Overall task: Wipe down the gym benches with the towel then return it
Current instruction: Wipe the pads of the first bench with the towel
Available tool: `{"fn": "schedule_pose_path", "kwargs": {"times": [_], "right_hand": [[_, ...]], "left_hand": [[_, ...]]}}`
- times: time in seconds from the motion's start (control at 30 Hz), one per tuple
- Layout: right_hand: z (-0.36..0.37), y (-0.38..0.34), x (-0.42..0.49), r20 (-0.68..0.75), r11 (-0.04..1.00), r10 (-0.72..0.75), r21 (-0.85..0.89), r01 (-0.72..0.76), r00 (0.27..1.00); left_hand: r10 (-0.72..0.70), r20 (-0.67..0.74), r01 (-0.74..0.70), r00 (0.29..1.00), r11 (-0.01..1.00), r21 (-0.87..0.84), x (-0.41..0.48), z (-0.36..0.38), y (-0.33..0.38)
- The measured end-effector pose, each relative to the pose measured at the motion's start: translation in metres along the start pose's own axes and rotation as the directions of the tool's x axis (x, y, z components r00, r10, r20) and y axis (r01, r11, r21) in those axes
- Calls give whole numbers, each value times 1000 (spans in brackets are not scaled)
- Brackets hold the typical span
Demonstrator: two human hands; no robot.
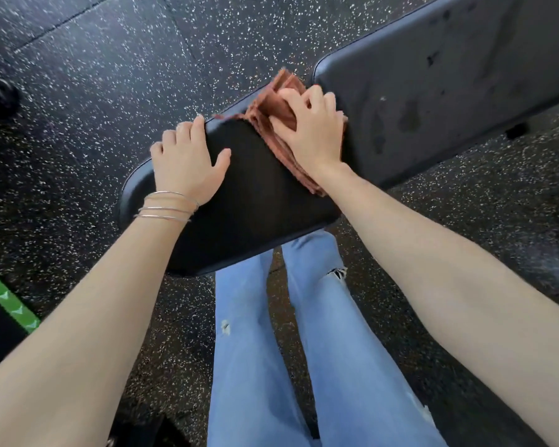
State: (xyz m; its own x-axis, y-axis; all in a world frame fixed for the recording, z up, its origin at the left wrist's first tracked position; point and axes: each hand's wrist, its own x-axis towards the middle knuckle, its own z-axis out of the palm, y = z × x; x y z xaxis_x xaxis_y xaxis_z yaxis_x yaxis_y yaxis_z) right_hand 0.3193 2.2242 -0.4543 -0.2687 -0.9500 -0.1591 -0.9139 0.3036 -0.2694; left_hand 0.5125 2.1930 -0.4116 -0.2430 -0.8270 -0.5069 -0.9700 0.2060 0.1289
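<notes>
Head view: right hand clutches towel on bench seat.
Left hand grips its far edge; speckled floor lies open around.

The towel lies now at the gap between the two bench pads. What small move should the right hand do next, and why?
Probably slide the towel rightward onto the long pad, the right hand pressing it. That pad shows dark spots, seemingly unwiped, while the left hand holds the short pad at its far edge.
</notes>
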Motion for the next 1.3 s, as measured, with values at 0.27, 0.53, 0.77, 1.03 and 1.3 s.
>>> {"fn": "schedule_pose_path", "kwargs": {"times": [0.27,0.53,0.77,1.03,1.3], "right_hand": [[33,-4,-96,-309,909,415,107,-402,856],[34,-3,-164,-182,908,407,187,-375,895],[5,38,-45,-237,876,447,-82,-476,863],[7,53,16,-80,937,257,-224,-269,963],[-1,67,61,-50,974,-15,-228,3,999]], "left_hand": [[115,111,-119,987,992,30,5,-13,-11],[149,97,-153,984,987,41,9,-8,-7],[164,117,-169,980,985,38,19,-5,6],[173,106,-177,979,984,22,41,-4,44],[64,116,-65,991,998,2,57,0,75]]}}
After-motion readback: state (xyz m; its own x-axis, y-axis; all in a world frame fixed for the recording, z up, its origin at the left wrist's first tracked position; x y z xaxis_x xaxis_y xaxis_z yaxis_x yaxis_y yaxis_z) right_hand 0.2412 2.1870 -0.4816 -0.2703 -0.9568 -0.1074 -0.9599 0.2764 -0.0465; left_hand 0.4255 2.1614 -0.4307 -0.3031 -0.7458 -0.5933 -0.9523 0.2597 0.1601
